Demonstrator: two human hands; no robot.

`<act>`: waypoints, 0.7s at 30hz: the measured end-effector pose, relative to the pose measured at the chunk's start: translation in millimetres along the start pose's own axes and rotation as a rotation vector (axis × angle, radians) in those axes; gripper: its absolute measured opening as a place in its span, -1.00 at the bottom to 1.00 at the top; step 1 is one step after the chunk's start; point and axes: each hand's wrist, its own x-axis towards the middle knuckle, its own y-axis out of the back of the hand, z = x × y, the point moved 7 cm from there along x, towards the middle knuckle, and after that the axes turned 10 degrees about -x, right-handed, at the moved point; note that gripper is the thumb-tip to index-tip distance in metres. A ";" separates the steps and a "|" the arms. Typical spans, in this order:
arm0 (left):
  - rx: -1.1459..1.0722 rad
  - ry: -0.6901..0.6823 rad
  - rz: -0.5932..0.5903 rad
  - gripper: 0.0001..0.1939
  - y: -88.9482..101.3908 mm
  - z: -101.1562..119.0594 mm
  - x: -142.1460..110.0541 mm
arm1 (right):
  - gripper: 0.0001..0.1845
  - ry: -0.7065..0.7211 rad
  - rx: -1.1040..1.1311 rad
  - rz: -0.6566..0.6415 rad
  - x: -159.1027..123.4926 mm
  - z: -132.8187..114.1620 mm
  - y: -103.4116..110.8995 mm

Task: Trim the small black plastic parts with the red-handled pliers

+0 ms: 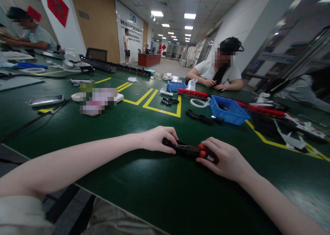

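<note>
My left hand (157, 139) is closed around a small black part (168, 143), pinching it between thumb and fingers just above the green table top. A pair of pliers (203, 154) with red and black handles lies in the grip of my right hand (227, 156). The dark jaws of the pliers point left and meet the black part near my left fingertips. Exactly where the jaws touch it is hard to make out, dark on dark. My fingers hide some of both things.
Ahead lie loose black parts (202, 117), a blue bin (228, 110), a smaller blue bin (176, 86) and a white ring (198, 103). Left are a phone (46, 100) and a cable (33, 123). Red strips (268, 110) lie right. A co-worker (219, 68) sits opposite.
</note>
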 end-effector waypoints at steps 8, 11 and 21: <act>0.022 -0.035 -0.026 -0.83 -0.4 -1.2 -0.1 | -0.60 -0.085 0.082 0.013 -3.7 7.0 2.0; 0.039 -0.045 -0.019 -0.82 -0.8 -1.0 0.8 | -0.63 -0.097 0.051 -0.015 -4.0 6.5 1.2; 0.052 -0.019 -0.018 -0.82 -0.4 -1.9 0.8 | -0.68 -0.052 -0.244 0.052 4.1 2.9 8.2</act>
